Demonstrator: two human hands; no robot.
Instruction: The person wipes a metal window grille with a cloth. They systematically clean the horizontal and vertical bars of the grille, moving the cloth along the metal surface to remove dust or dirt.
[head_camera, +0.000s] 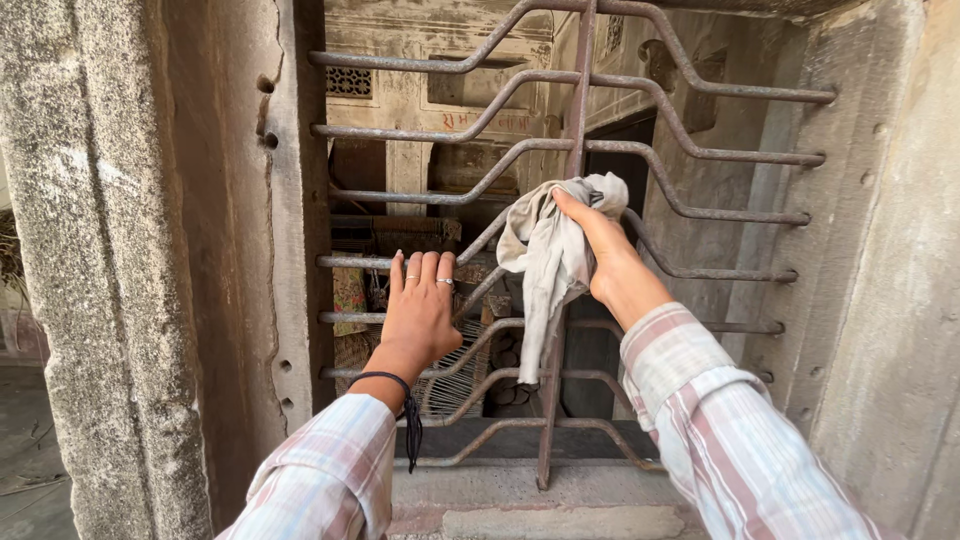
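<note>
Two hands (420, 315), one cloth (550, 255), one grille (700, 155)

Window grille (700, 155) set in the wall opening between left stone jamb (110, 260) and right jamb (880, 300), sill (520, 505) below, left hand (420, 315) on a bar left of the centre upright (578, 110), right hand (610, 265) pressing cloth (548, 255) against that upright, building (420, 110) behind the grille.
</note>
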